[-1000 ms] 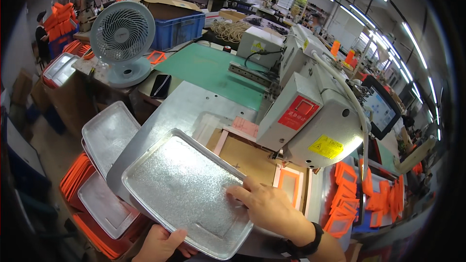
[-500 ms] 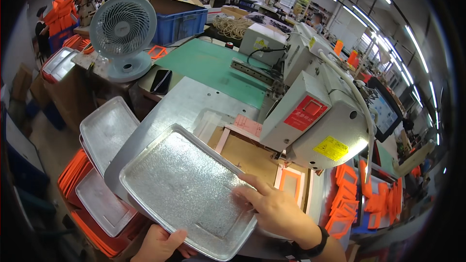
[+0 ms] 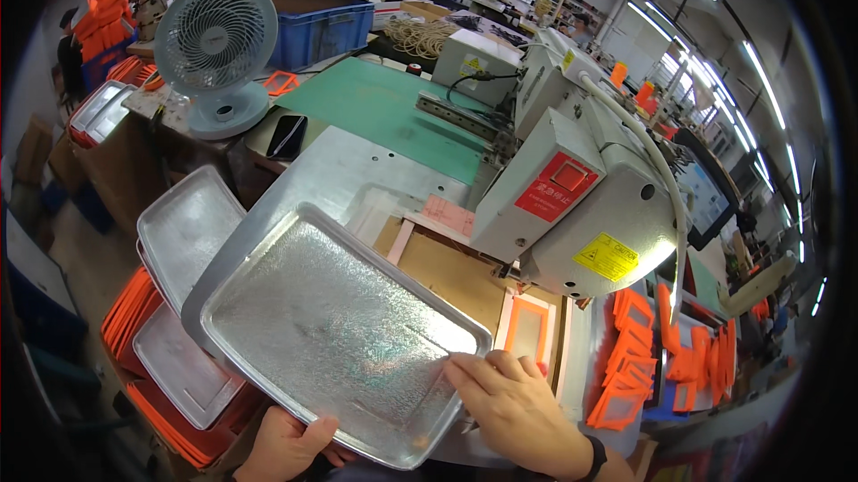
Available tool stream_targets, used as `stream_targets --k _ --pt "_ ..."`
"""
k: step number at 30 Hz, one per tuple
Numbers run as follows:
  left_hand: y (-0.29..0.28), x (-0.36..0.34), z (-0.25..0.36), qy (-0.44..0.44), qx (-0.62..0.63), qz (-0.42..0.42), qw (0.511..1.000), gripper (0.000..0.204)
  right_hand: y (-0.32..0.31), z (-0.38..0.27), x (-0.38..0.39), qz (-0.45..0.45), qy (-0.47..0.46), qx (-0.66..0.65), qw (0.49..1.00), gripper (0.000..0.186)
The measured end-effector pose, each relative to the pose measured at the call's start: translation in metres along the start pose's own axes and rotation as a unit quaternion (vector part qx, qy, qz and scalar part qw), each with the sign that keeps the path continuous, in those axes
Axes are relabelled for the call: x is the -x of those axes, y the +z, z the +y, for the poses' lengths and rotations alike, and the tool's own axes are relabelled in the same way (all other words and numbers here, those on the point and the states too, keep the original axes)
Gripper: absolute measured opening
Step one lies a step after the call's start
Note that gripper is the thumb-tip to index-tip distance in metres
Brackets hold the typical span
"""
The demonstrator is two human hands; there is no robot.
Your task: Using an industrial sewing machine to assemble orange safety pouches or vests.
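Left grip (image 3: 288, 444) clasps silver tray (image 3: 331, 330); right grip (image 3: 521, 406) at its end — hold unclear.

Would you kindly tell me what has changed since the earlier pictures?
The right hand has moved toward the person along the right side of the silver tray, uncovering its far right corner. The left hand still holds the near edge, thumb on top; the fan and phone stay put.

a smooth silver-grey metal worktop (image 3: 335, 169) has a flat green surface (image 3: 384, 114) behind it — on the metal lies a tan rectangular board (image 3: 451, 276) edged with pale strips (image 3: 402, 242); rightward, thin orange rectangular frames (image 3: 631, 344) overlap in a heap.
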State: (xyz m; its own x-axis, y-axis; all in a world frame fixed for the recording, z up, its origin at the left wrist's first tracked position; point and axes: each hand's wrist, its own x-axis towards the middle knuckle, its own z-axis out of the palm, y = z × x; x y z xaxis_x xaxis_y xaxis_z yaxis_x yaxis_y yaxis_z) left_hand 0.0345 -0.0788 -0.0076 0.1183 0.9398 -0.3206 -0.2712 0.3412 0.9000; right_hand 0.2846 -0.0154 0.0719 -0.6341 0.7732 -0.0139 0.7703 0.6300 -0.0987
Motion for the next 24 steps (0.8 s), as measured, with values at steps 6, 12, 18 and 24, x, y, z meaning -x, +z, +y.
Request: stream_targets --k 6,12,18,24 --pt "0.0 0.001 -0.004 0.012 0.005 -0.003 1.0 0.031 0.006 0.0 0.013 0.003 0.0 -0.143 0.99 0.055" --pt "0.001 0.002 -0.006 0.01 -0.011 0.011 1.0 0.03 0.011 -0.016 0.013 0.031 0.074 -0.144 0.986 0.047" --pt "0.005 0.003 -0.006 0.02 -0.02 0.029 0.999 0.025 0.012 0.001 0.01 0.016 0.071 -0.176 0.982 0.064" --pt "0.003 0.003 -0.009 0.024 -0.005 0.019 1.0 0.023 0.009 -0.008 0.012 -0.004 0.063 -0.118 0.991 0.068"
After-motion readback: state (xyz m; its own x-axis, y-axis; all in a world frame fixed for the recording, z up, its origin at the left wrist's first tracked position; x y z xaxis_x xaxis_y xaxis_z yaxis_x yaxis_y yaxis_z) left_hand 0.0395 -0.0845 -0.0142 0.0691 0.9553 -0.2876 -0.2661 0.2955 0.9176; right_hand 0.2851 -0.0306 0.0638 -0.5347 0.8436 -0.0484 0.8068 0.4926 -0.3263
